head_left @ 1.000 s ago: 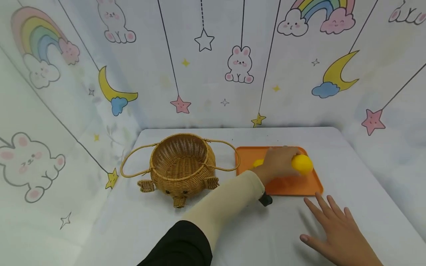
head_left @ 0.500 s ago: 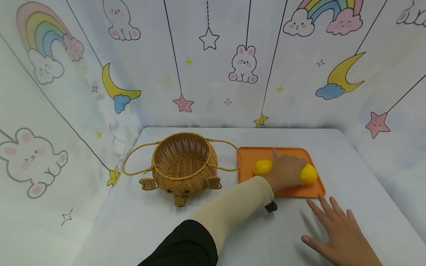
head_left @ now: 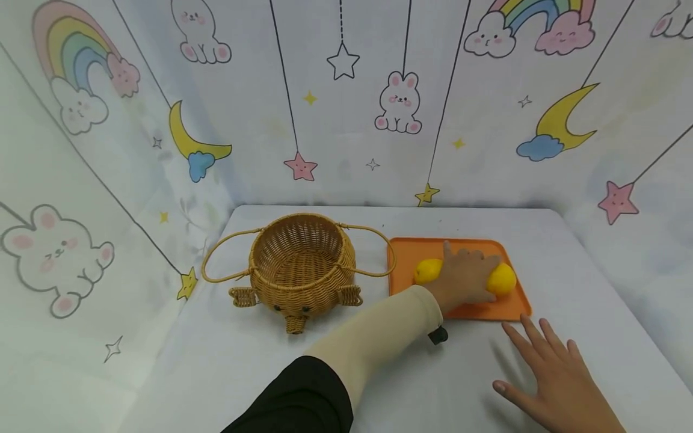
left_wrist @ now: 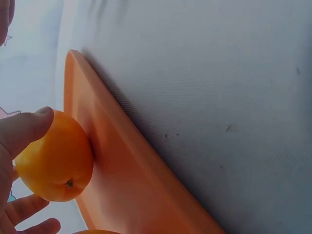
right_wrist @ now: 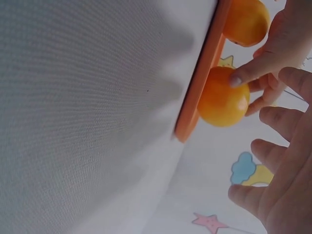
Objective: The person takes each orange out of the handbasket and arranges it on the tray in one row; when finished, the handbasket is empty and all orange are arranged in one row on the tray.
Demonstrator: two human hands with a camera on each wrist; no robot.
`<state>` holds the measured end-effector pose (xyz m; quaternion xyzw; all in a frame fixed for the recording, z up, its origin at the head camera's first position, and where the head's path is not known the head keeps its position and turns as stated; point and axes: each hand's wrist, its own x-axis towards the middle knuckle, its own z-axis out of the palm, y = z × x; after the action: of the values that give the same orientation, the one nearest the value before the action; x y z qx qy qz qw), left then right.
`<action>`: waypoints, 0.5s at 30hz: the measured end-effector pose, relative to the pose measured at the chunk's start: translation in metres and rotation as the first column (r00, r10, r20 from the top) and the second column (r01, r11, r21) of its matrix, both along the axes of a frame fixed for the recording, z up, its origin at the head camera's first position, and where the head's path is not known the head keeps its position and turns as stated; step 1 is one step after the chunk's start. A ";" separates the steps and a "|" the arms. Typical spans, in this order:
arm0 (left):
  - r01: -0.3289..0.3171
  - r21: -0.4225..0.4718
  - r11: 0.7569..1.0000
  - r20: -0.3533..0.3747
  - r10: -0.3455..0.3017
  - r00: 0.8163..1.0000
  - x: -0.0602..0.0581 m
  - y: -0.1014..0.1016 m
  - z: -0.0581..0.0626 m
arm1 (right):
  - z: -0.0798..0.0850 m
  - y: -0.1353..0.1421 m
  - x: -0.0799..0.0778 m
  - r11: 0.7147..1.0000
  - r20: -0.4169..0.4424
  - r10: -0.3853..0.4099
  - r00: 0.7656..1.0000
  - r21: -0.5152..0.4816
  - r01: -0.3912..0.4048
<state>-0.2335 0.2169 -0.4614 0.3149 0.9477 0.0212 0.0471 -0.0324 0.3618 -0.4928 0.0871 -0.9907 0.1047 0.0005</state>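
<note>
Bunnies and moons up on the white wall, a white bench down below.
From far away, I see the left hand, with a cream sleeve, over an orange tray. Its grip is curled round a yellow fruit at the right side of the tray, thumb and fingers on it. The hand hides part of it, so I can't say how tight the hold is, but the fruit seems to sit on the tray. A second fruit lies on the tray's left half. The right hand has its fingers spread, with nothing in its grip, near the tray's close corner. Left of the tray stands a brown woven basket with ears, eyes and a nose.
</note>
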 end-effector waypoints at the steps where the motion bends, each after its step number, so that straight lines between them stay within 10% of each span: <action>1: 0.003 0.002 1.000 -0.002 -0.003 1.000 0.000 0.000 0.000 | 0.000 0.000 0.000 1.000 -0.007 0.001 1.000 0.000 -0.001; 15: 0.120 -0.022 0.993 -0.135 -0.122 0.983 0.013 -0.021 -0.002 | -0.002 -0.003 0.001 0.998 -0.090 0.036 0.995 -0.043 -0.040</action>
<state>-0.2204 0.1960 -0.4632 0.3722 0.9280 -0.0095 -0.0141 -0.0315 0.3586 -0.4950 0.1103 -0.9853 0.1228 0.0445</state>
